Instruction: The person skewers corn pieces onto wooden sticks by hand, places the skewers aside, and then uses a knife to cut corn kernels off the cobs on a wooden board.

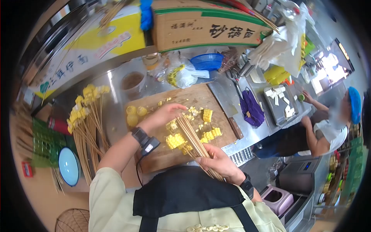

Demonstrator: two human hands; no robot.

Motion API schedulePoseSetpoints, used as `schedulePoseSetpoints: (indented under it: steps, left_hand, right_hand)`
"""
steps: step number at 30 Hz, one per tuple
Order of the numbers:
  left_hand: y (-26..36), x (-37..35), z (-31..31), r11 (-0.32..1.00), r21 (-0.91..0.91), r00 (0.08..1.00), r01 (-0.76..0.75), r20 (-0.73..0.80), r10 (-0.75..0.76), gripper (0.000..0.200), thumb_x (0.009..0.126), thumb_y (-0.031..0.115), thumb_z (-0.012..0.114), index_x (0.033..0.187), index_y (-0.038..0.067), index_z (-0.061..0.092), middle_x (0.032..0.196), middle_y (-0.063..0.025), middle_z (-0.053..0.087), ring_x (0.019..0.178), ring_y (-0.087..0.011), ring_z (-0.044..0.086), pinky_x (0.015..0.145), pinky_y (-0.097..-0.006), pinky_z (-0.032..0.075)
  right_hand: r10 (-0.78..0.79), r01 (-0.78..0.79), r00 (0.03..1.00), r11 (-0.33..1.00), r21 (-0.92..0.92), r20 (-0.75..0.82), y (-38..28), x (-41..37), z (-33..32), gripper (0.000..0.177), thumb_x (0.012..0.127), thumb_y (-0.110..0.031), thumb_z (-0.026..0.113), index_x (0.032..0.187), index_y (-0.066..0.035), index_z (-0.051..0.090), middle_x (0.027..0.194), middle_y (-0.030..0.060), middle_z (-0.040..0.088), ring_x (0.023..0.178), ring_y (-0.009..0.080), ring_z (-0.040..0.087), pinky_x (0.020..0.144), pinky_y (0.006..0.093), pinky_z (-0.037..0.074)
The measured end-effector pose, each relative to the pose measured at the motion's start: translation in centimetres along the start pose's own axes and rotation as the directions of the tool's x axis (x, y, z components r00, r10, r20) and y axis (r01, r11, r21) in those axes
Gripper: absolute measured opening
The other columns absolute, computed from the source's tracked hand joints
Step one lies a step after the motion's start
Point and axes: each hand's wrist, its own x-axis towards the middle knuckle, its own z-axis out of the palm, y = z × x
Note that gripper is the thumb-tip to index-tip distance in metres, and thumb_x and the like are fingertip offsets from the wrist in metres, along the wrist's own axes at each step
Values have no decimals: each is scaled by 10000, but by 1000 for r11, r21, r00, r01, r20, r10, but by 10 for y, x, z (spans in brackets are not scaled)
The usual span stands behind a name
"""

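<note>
My right hand (218,160) is closed around a bundle of wooden skewers (191,133), which slants over the cutting board (154,164). My left hand (168,115) is beside the bundle's upper end, fingers stretched out; whether it touches the skewers I cannot make out. Beneath and around the bundle lie yellow corn pieces (176,141), a row of corn chunks (211,134) and scattered kernels. Another corn piece (207,115) stands farther back. Rounded yellow pieces (131,115) sit at the board's left. Along its right edge lies a cleaver (223,101) with a wooden handle.
Skewers topped with yellow chunks (83,106) lie at left, near a light-blue bowl (69,166). Behind the board stand a tub of brown liquid (132,82) and a blue basket (207,62). Scissors (234,77), a purple cloth (252,108), a metal tray (281,120) and a co-worker (328,127) are right.
</note>
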Motion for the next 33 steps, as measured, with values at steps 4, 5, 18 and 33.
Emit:
schedulePoseSetpoints:
  steps: [4, 5, 18, 33]
  left_hand:
    - [-1, 66, -1, 987, 156, 933, -45, 359, -14, 484, 836, 24, 589, 1308, 93, 504, 1354, -51, 487, 1211, -160, 464, 1004, -322, 382]
    - [1, 79, 1, 973, 218, 909, -73, 417, -25, 521, 826, 16, 587, 1331, 100, 485, 1389, -41, 456, 1223, -153, 445, 1007, -327, 375]
    - [5, 155, 58, 755, 399, 685, -520, 723, 89, 581, 729, -31, 615, 1277, 151, 543, 1233, -52, 489, 914, -180, 536, 760, -288, 464]
    - [-1, -35, -6, 913, -382, 960, 141, -173, -221, 562, 881, 112, 615, 1356, 71, 316, 1164, -78, 541, 914, -168, 616, 745, -283, 536]
  right_hand:
    - [1, 0, 1000, 994, 106, -9, 2, 0, -12, 168, 892, -110, 601, 1041, -46, 557, 767, -41, 516, 619, 24, 472, 546, 178, 391]
    - [-5, 6, 1000, 990, 139, -4, 4, 0, -15, 161, 891, -108, 600, 1032, -45, 558, 765, -39, 517, 616, 26, 474, 547, 179, 391]
    - [-15, 8, 1000, 940, 342, 18, 13, 16, -32, 131, 882, -93, 596, 982, -29, 540, 742, -24, 497, 593, 45, 453, 539, 192, 367]
    - [35, -45, 991, 996, 82, 126, -3, 11, -24, 184, 875, -134, 609, 1026, -28, 605, 861, -17, 596, 718, 39, 523, 651, 189, 434]
